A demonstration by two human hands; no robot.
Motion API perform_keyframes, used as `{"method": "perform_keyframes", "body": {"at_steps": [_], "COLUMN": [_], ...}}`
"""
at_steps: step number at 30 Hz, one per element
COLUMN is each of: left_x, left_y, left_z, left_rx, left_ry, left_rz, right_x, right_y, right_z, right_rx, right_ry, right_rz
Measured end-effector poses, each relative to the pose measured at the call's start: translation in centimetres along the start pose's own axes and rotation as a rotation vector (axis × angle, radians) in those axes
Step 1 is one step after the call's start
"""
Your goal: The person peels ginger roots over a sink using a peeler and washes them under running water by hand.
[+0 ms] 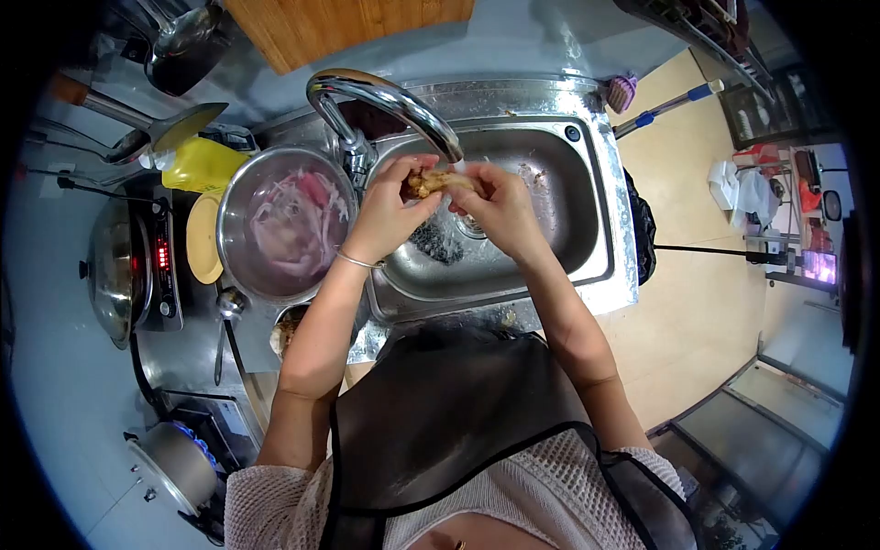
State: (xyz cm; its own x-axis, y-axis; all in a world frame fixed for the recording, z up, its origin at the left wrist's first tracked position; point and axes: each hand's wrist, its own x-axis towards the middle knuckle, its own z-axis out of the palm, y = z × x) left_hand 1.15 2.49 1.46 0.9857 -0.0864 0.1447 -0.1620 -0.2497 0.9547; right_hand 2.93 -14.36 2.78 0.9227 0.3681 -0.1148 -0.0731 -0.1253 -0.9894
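Observation:
Under the running mouth of the curved chrome faucet (394, 89), a knobbly yellow-brown piece of food (427, 183) is held between my two hands, above the steel sink (573, 211). My left hand (396, 203) grips its left end with fingers and thumb. My right hand (500, 203) pinches its right, paler end. What exactly the food is, I cannot make out. Below my hands, a dark mesh-like patch (436, 246) lies on the sink floor beside the drain (469, 226). Small brown bits stick to the basin's right side.
Left of the sink stands a steel bowl (236, 240) with pale and pink food in water. Further left are a yellow lid (203, 238), a ladle (231, 304) and a lidded pan (119, 266) on a cooker. A pot (174, 466) sits over blue flame at lower left.

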Motion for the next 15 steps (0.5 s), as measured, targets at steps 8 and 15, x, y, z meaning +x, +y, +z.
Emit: {"method": "perform_keyframes", "body": {"at_steps": [8,15], "left_x": [0.0,1.3], "left_y": [-0.5,0.3], "left_z": [1.2,2.4], "left_rx": [-0.107,-0.114], "left_ry": [0.05,0.203], "left_rz": [0.005,-0.268], "right_x": [-0.8,-1.6], "right_y": [1.5,1.0], "right_z": [1.9,2.5], "right_rx": [-0.247,-0.393], "right_ry": [0.284,0.349], "right_rz": [-0.24,-0.346]}}
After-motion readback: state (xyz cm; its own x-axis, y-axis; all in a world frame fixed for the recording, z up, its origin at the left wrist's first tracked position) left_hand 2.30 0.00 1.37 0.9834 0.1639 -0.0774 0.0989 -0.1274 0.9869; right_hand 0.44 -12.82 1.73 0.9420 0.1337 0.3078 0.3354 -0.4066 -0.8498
